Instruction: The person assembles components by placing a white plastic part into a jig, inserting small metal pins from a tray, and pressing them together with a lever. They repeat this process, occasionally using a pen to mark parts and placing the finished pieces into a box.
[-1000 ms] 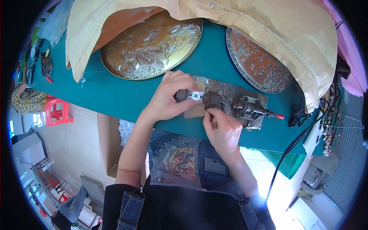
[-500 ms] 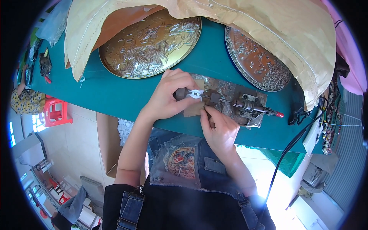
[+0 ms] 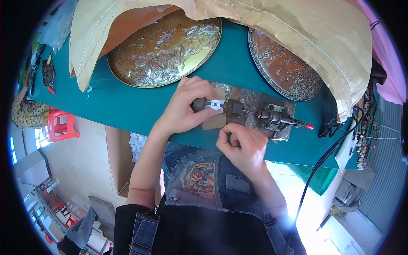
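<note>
My left hand is closed on a small white plastic piece, with thumb and fingers on either side of it. The piece sits against the dark block end of a metal toggle clamp jig that has a red-tipped handle. A thin metal rod runs from the jig toward the white piece. Below the jig, near the table's front edge, my right hand has thumb and forefinger pressed together; whatever lies between them, if anything, is too small to make out.
A gold oval tray holds many thin clear-and-silver sticks. Small metal parts lie in a blue-rimmed round tray. Brown paper arches over both. A black cable hangs at the right. A red stool stands at left.
My right hand has drawn back from the white piece, toward me and down to the table's front edge, with its fingers curling in. My left hand keeps its hold.
</note>
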A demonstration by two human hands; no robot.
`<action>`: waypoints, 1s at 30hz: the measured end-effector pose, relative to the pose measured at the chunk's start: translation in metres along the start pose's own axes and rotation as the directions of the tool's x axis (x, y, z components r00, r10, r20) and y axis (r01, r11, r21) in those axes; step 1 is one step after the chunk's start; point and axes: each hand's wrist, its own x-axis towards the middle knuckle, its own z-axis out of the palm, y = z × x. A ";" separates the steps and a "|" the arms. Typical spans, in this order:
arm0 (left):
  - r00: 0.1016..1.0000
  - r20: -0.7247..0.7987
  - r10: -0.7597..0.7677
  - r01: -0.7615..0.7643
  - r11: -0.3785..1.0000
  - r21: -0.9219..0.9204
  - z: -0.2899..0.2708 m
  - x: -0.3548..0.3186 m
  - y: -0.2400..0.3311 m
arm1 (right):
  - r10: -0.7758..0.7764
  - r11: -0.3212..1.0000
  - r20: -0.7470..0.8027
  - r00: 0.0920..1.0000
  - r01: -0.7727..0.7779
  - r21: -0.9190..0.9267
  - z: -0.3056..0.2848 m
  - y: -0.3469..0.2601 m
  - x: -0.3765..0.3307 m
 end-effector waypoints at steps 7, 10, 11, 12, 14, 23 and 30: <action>1.000 -0.009 0.002 -0.002 1.000 -0.001 -0.001 -0.001 0.001 | -0.258 0.965 -0.033 0.965 0.256 -0.058 -0.006 0.006 0.056; 1.000 0.005 -0.009 0.009 1.000 0.003 -0.001 -0.001 0.001 | -0.355 0.924 0.052 0.933 0.359 -0.132 -0.006 0.009 0.063; 1.000 0.001 -0.007 0.007 1.000 0.000 -0.001 -0.001 0.002 | -0.342 0.926 0.072 0.937 0.349 -0.146 -0.007 0.010 0.064; 1.000 -0.002 -0.004 0.004 1.000 -0.005 -0.001 -0.001 0.002 | -0.325 0.927 0.091 0.941 0.337 -0.164 -0.009 0.010 0.065; 1.000 0.002 -0.006 0.006 1.000 -0.002 -0.002 0.000 0.004 | -0.323 0.929 0.094 0.942 0.334 -0.161 -0.010 0.009 0.065; 1.000 0.004 -0.003 0.003 1.000 0.004 -0.001 0.000 0.002 | -0.288 0.950 0.108 0.952 0.298 -0.095 -0.016 0.016 0.057; 0.999 0.031 -0.024 0.023 1.000 0.015 -0.001 0.001 0.001 | -0.136 0.989 -0.048 0.990 0.132 -0.067 -0.041 0.030 0.063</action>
